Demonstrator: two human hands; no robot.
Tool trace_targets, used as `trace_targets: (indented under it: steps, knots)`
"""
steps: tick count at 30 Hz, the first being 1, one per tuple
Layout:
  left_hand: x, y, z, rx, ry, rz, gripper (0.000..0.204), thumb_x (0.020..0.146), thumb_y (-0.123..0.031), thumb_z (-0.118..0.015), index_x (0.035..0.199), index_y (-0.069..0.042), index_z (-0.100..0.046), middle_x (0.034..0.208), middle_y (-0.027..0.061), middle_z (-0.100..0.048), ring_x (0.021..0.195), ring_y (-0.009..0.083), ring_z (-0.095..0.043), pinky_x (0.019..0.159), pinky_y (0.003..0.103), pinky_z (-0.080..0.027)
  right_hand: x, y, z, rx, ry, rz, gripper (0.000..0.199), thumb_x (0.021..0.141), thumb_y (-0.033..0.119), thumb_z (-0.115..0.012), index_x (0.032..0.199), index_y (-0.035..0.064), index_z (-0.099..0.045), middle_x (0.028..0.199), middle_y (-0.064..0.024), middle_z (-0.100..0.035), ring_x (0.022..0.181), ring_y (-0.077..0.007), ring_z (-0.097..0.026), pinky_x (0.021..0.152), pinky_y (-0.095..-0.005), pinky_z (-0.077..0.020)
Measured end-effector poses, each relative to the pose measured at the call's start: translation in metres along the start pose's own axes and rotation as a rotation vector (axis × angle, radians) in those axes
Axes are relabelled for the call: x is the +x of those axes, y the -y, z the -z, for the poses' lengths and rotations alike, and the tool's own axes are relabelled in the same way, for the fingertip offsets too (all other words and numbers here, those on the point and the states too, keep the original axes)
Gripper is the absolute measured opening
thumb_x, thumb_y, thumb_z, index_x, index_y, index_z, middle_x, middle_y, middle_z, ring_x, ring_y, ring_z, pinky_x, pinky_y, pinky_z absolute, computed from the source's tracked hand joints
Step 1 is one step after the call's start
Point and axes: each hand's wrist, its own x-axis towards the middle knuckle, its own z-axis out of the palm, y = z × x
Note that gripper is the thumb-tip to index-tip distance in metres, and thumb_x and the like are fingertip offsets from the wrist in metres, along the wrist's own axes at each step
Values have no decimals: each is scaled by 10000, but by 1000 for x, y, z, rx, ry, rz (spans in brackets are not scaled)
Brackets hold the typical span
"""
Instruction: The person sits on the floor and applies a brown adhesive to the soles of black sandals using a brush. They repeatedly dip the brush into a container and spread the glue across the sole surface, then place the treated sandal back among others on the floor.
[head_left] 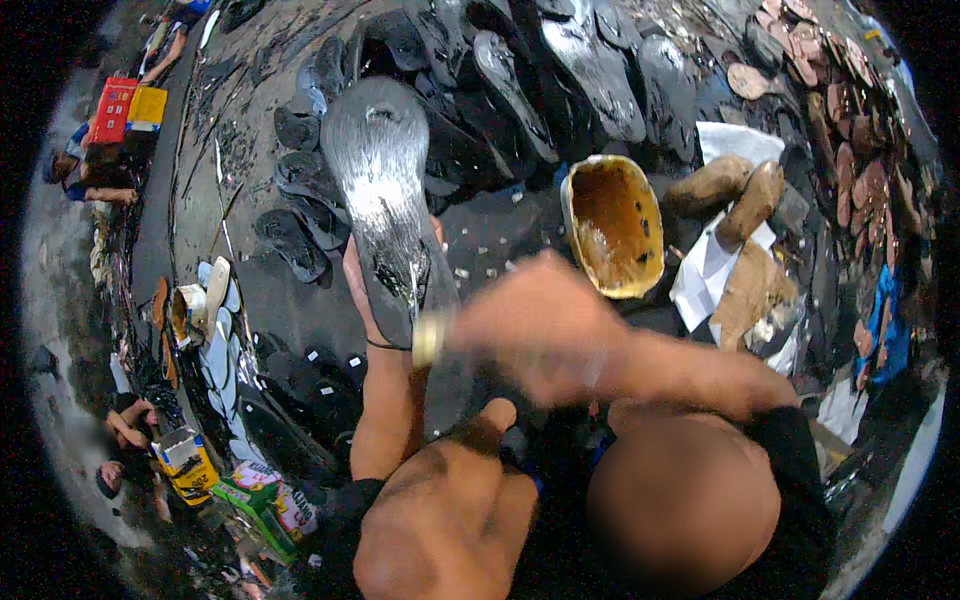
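Observation:
My left hand (358,292) grips a long black shoe sole (378,170) from underneath and holds it up flat. The sole's surface shines wet. My right hand (540,322) is blurred by motion and holds a small brush (430,338) with a pale metal band against the near end of the sole. A yellow bowl (640,205) smeared with brown glue stands just right of the sole, beyond my right hand.
Many black soles (520,80) cover the dark floor ahead. Brown shoe lasts (752,200) lie on white paper (700,270) at the right, with tan soles (850,120) beyond. Other people (95,170) sit at the left near coloured boxes (190,462). My knees (450,520) fill the lower edge.

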Motion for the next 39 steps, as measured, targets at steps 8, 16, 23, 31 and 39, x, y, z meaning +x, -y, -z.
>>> trace_targets:
  steps: [8, 16, 23, 31, 39]
  knots:
    - [7, 27, 23, -235, -175, 378, 547, 1041, -428, -439, 1390, -16, -526, 1262, 134, -646, 1104, 249, -661, 1025, 434, -509, 43, 12, 21, -240, -195, 263, 331, 778, 196, -677, 1104, 158, -721, 970, -1, -672, 863, -191, -614, 730, -354, -434]
    - [-2, 48, 5, -36, -291, 87, 394, 1054, -364, -469, 1235, -47, -619, 1136, 88, -679, 1011, 175, -663, 929, 331, -533, 53, -3, 24, -239, -100, 271, 353, 787, 202, -656, 1137, 157, -666, 895, -19, -615, 850, -231, -605, 756, -384, -455]
    - [12, -58, 57, -239, -234, -222, 324, 1025, -226, -442, 1127, -10, -661, 1047, 121, -730, 915, 262, -709, 858, 397, -570, -5, -3, -8, -87, 136, -109, 367, 747, 174, -770, 1110, 176, -719, 934, -37, -648, 855, -255, -596, 737, -400, -457]
    - [105, -187, 240, -194, -353, -458, 349, 1024, -277, -479, 1188, -9, -633, 1172, 123, -692, 1124, 259, -638, 1001, 451, -497, -54, -17, -1, -123, -109, -620, 224, 893, 101, -730, 1090, 1, -688, 952, -119, -715, 885, -278, -665, 903, -387, -482]
    - [-15, -56, 165, 766, -638, -628, 275, 1005, -317, -590, 1076, -57, -640, 944, -1, -640, 825, 100, -582, 783, 266, -503, -108, -91, 62, -570, -252, -790, 412, 966, 337, -656, 1180, -15, -659, 1145, -232, -683, 1012, -388, -649, 913, -449, -489]
